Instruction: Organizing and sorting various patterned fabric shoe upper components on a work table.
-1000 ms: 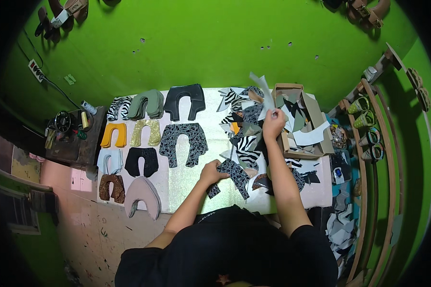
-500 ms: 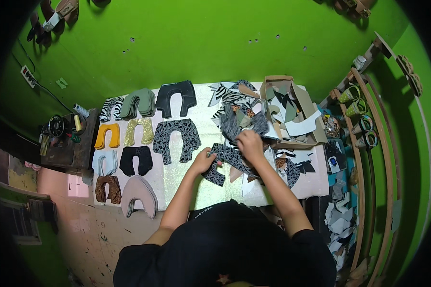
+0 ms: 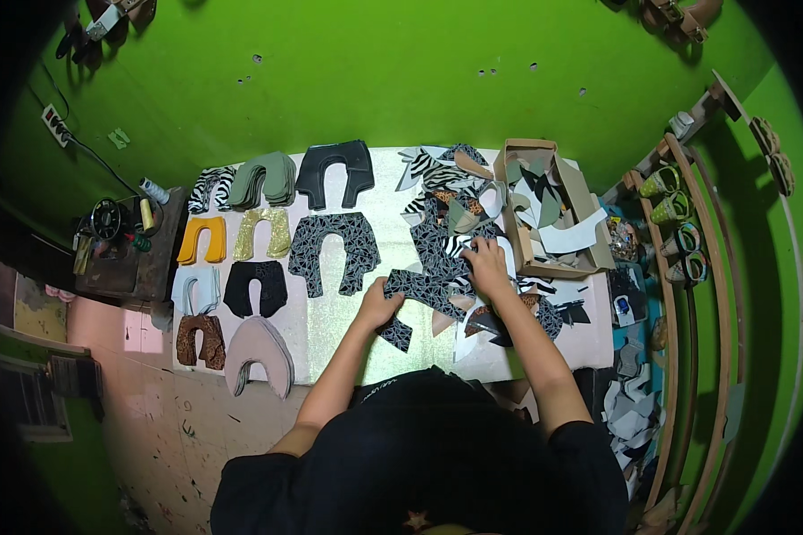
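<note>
My left hand (image 3: pixel 380 308) is closed on a U-shaped cut piece (image 3: pixel 412 283) with a black-and-grey line pattern, near the table's front edge. The fingers of my right hand (image 3: pixel 489 270) are apart, resting on the heap of scraps beside a small zebra-striped scrap (image 3: pixel 458 246). Under and behind them spreads a larger piece (image 3: pixel 434 234) in the same black-and-grey pattern. To the left of my hands lies a matching U-shaped piece (image 3: pixel 360 239), flat on the table.
Stacks of U-shaped pieces stand on the left: a black stack (image 3: pixel 352 160), a green stack (image 3: pixel 268 178), a yellow stack (image 3: pixel 192 242) and a pink stack (image 3: pixel 277 343). A cardboard box (image 3: pixel 569 265) of scraps sits at the right. Beyond it rises a wooden rack (image 3: pixel 674 357) with sandals.
The larger patterned piece, blurred before, now lies still on the heap. My right hand has shifted right, onto the scraps. My left hand keeps its piece. The view has shifted slightly.
</note>
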Tool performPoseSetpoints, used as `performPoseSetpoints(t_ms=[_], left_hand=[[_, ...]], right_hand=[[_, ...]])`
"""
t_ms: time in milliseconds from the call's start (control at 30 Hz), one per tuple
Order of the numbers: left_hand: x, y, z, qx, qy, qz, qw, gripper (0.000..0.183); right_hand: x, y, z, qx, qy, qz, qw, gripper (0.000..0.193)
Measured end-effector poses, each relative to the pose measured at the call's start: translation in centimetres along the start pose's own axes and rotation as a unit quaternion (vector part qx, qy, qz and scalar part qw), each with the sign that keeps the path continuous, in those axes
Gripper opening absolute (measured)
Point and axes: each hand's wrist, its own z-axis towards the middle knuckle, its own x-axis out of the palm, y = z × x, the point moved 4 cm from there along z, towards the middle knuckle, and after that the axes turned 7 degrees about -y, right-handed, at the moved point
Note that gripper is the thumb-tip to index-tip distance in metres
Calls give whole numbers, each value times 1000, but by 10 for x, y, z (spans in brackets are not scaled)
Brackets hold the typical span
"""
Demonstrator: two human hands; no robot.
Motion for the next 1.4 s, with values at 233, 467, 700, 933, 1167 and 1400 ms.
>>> performPoseSetpoints(t_ms=[233,467,700,933,1167,1400], left_hand=[[1,-40,-14,100,-242,139,955,46],[27,-118,-19,248,-33,-129,960,37],[15,-126,-13,139,64,-355,922,35],[-16,-52,-4,23,65,-313,947,32],[-13,27,14,-6,46,-126,991,35],[-7,-5,-6,79,-167,238,953,53]], right_hand=[[-56,4,22,14,-94,102,990,42],[-86,-1,36,211,-174,417,867,43],[-76,69,1,182,-42,406,895,23],[-57,87,-18,145,-57,373,915,22],[-9,87,-23,139,99,191,967,69],[23,82,-27,89,129,96,983,73]])
